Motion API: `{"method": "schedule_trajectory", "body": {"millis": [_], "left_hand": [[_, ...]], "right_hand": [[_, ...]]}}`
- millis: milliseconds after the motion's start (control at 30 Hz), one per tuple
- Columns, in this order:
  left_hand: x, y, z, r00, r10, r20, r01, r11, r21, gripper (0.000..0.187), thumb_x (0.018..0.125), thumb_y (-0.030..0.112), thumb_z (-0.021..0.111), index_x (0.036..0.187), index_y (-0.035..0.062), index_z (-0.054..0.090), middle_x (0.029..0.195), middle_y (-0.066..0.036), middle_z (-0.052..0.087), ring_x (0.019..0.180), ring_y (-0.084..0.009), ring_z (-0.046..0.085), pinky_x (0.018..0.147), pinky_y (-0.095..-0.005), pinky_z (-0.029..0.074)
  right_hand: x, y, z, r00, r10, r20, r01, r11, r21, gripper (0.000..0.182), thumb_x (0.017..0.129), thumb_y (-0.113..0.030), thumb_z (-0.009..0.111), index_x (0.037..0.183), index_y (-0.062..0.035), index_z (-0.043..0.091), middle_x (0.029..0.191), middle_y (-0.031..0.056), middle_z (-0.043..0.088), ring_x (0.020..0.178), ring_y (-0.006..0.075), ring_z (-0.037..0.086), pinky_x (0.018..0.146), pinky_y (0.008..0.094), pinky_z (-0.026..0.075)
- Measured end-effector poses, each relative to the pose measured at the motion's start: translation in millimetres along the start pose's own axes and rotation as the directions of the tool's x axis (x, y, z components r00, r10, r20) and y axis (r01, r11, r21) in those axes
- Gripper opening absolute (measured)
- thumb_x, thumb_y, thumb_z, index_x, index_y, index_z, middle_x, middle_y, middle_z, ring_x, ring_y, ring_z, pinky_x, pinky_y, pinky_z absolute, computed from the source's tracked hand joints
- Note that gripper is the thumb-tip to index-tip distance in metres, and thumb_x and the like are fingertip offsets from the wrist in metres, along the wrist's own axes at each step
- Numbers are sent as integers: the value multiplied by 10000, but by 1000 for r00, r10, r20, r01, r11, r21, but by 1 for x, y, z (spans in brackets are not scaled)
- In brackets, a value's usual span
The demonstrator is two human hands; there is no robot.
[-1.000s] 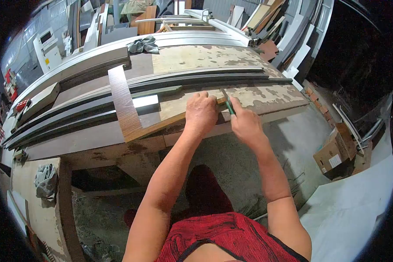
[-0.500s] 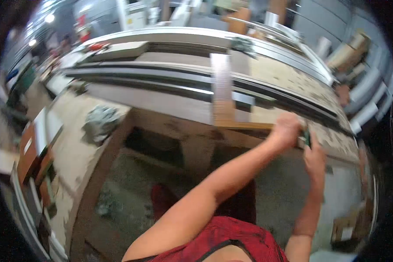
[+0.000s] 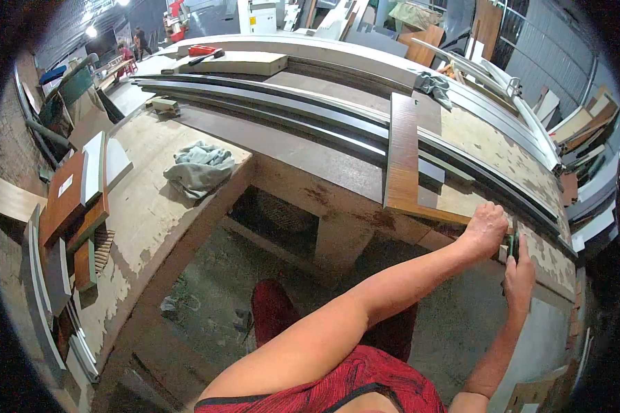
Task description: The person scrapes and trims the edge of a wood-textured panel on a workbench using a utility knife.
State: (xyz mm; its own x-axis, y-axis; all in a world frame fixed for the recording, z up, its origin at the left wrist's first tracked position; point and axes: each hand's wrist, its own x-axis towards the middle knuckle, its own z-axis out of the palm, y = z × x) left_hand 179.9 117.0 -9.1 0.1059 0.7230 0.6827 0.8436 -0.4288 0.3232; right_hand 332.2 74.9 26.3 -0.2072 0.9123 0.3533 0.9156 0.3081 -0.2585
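An L-shaped brown wooden piece (image 3: 402, 155) lies across the near edge of the bench, its narrow leg running right toward my hands. My left hand (image 3: 486, 230) is closed at the right end of that leg, fingers curled over it. Just to the right, my right hand (image 3: 520, 272) is wrapped round a slim dark green tool (image 3: 513, 244), held upright against the end of the wood. Fingers hide much of the tool, so its exact kind cannot be made out.
Long dark metal profiles (image 3: 289, 110) lie along the bench. A crumpled grey-green cloth (image 3: 200, 168) rests on the left worktop (image 3: 138, 227), beside stacked board offcuts (image 3: 65, 199). A red-handled tool (image 3: 205, 51) sits at the back. Distant people (image 3: 141, 43) stand far left.
My view has turned left and steadied, so the bench and wooden piece now appear further right. Both hands remain at the end of the wooden piece, the tool still in my right hand.
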Motion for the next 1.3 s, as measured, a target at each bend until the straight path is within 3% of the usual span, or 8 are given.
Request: {"method": "schedule_trajectory", "body": {"millis": [367,633,767,833,867,1067,1100,1300], "left_hand": [[-1,3,-10,999,-3,47,3,1000,8,94,665,93,605,729,46,654,846,-135,554,892,-302,529,757,-404,426],[4,-3,12,987,6,-161,-23,994,-108,94,574,131,677,650,77,666,802,-123,593,839,-288,576,737,-396,467],[31,-6,24,993,-77,91,86,992,-93,144,588,199,700,693,102,694,777,-109,657,761,-263,633,658,-385,493],[50,-6,17,927,-105,361,109,994,11,220,599,284,733,766,142,723,835,-62,687,790,-222,661,645,-373,507],[64,-10,33,911,-136,390,137,990,25,242,604,308,741,793,157,729,845,-37,692,817,-208,662,651,-371,512],[99,-14,52,885,-174,432,165,985,59,417,620,481,714,922,193,723,935,-10,682,919,-182,637,732,-365,491],[97,-17,55,879,-172,444,168,985,49,412,620,475,715,918,192,723,934,-13,682,919,-182,637,736,-363,491],[103,-13,80,849,-129,513,167,986,-28,378,618,438,717,900,187,726,931,-26,684,924,-185,638,757,-348,492]], "right_hand": [[-28,-15,-13,998,60,19,-59,998,-30,563,831,-61,480,1384,-71,376,978,307,588,868,462,586,753,492,433],[5,4,7,999,-30,-34,31,999,12,549,854,-91,489,1391,-95,376,1048,290,593,936,437,594,795,461,448],[12,19,12,999,-40,29,39,999,29,546,863,-71,461,1400,-78,361,1267,253,506,1144,390,509,948,433,380],[33,72,34,947,-310,-89,305,950,-63,541,861,-55,434,1396,-47,358,1365,200,441,1267,343,406,1049,394,298],[33,62,28,980,-199,29,191,965,182,533,862,-61,418,1390,-24,359,1417,159,389,1324,302,334,1100,362,226],[68,123,29,934,-351,63,345,935,83,500,925,-135,410,1408,-24,343,1426,170,381,1297,309,375,1074,372,263],[84,158,39,920,-383,85,351,901,257,494,935,-128,411,1413,-28,335,1427,166,382,1292,308,382,1070,366,273],[66,148,29,922,-383,57,378,922,86,486,952,-155,417,1417,-44,329,1437,172,360,1306,306,364,1087,379,265]]}}
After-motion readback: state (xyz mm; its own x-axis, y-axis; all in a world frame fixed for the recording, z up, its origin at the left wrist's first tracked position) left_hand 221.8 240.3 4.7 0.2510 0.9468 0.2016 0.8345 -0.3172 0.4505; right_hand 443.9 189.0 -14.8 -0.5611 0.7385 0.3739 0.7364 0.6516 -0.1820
